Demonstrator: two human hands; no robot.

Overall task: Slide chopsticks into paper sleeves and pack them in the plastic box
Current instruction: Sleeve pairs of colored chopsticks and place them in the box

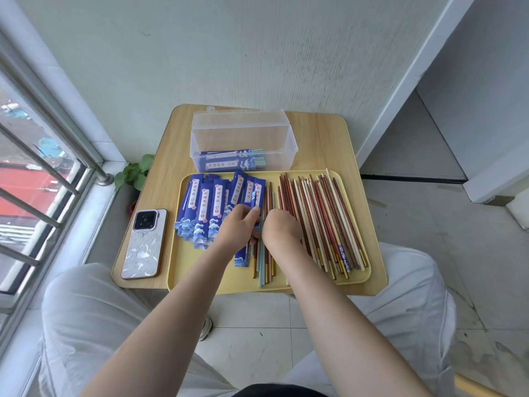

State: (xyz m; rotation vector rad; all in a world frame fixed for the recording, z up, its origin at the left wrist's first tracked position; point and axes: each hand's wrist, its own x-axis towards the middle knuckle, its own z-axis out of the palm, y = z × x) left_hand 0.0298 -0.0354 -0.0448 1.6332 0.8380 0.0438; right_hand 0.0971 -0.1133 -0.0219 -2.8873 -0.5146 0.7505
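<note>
A yellow tray (200, 276) holds a pile of blue paper sleeves (206, 207) on its left and loose red, cream and brown chopsticks (323, 219) on its right. My left hand (237, 224) pinches one blue sleeve (242, 257) near the tray's middle. My right hand (282, 227) is curled over a few chopsticks (264, 267), mint and red-gold, whose ends stick out toward me beside the sleeve. Behind the tray stands the clear plastic box (243, 133), lid up, with sleeved chopsticks (232, 161) lying inside.
A phone (144, 245) lies on the wooden table (320, 138) left of the tray. A small green plant (137, 171) sits on the floor by the window at the left. A wall stands right behind the table.
</note>
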